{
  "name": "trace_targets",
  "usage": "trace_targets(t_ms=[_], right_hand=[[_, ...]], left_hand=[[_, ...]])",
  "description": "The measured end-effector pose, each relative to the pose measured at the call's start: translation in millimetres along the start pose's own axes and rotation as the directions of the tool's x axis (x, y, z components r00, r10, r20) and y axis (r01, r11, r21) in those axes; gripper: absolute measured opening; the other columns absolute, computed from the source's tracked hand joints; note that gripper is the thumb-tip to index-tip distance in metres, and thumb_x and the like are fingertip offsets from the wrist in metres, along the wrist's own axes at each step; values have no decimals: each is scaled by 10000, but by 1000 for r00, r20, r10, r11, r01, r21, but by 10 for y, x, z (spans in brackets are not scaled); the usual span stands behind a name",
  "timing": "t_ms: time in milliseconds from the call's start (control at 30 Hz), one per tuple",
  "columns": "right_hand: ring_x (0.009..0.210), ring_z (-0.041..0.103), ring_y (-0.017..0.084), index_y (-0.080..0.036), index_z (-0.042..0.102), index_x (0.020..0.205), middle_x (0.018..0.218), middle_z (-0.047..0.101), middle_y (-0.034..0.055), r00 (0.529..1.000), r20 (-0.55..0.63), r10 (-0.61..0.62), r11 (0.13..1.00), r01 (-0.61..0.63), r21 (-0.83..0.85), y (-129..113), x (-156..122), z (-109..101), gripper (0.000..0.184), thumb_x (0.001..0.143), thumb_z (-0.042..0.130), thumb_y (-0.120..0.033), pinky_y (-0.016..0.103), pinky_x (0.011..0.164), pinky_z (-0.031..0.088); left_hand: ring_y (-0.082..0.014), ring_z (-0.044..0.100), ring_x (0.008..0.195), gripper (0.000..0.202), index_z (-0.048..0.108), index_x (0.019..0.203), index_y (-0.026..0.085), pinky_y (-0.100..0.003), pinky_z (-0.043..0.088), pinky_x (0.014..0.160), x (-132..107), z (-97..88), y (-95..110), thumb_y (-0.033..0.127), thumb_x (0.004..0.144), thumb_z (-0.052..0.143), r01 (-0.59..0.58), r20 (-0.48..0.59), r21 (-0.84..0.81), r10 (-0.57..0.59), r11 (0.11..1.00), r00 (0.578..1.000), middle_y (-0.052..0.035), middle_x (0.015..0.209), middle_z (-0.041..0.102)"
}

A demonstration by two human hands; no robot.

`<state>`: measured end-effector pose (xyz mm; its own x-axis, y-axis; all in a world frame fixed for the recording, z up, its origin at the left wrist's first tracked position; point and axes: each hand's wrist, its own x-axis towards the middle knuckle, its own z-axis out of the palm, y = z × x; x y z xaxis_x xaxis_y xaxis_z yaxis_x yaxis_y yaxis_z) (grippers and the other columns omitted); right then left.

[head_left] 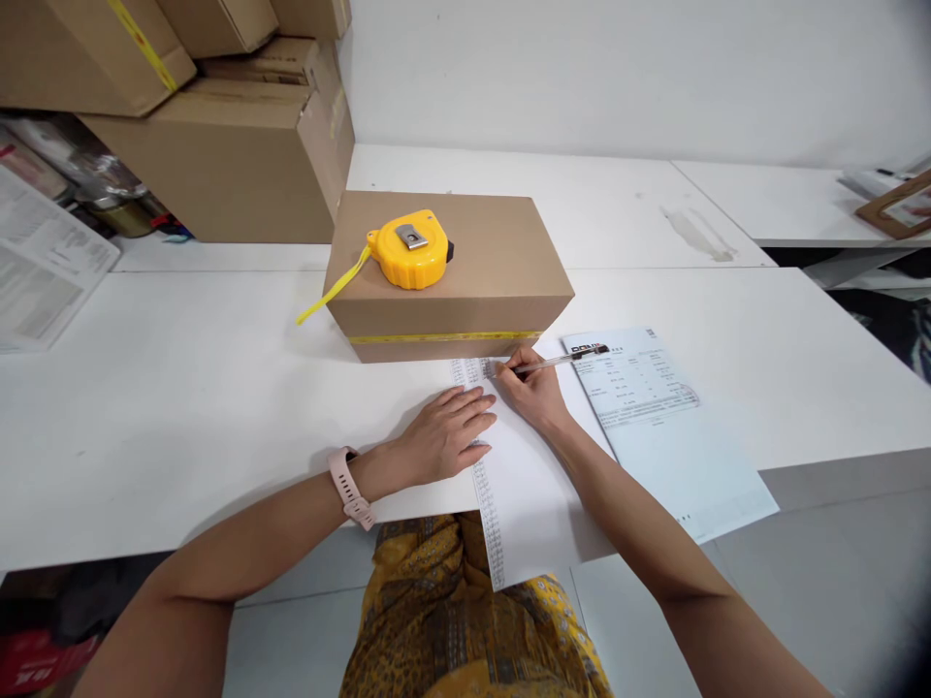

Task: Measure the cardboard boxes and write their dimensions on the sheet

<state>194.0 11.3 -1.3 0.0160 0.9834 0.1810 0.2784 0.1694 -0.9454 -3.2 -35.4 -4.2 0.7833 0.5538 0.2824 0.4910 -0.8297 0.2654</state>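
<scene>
My right hand (534,390) grips a pen (557,362), its tip end low over the top of a white sheet of paper (534,504). Columns of small handwriting run down the sheet's left side and across its top. Flat on the paper's left part lies my left hand (447,436), fingers stretched out, a pink watch band on the wrist. The sheet's lower end hangs past the table edge. Just beyond both hands sits a closed cardboard box (495,242) with a yellow strip along its front. On top of it rests a yellow tape measure (418,267) with a yellow strap.
A printed form (655,427) lies right of my right hand, overhanging the table edge. Stacked cardboard boxes (233,155) stand at the back left. Printed paper (44,262) is at the far left of the white table (181,417). A wooden frame (898,208) stands far right.
</scene>
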Motion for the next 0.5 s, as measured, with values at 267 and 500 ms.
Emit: trace_targets(t_ms=[267, 500], right_hand=[[560, 365, 119, -243, 428, 625, 565, 410, -58, 1000, -17, -2, 1000, 2, -7, -24, 3, -2, 243, 754, 632, -265, 288, 540, 301], [566, 370, 117, -240, 433, 632, 571, 418, -58, 1000, -6, -10, 1000, 10, -23, -16, 5, -8, 231, 759, 624, -269, 284, 547, 301]], left_hand=[[-305, 505, 1391, 361, 623, 1262, 131, -491, 390, 1161, 1, -11, 2, 359, 997, 535, 6, 13, 11, -6, 1000, 1000, -152, 1431, 606], [-309, 503, 1394, 368, 622, 1264, 117, -493, 385, 1166, -4, -6, -3, 352, 993, 544, 1, 3, 2, -1, 1000, 1000, -161, 1428, 606]])
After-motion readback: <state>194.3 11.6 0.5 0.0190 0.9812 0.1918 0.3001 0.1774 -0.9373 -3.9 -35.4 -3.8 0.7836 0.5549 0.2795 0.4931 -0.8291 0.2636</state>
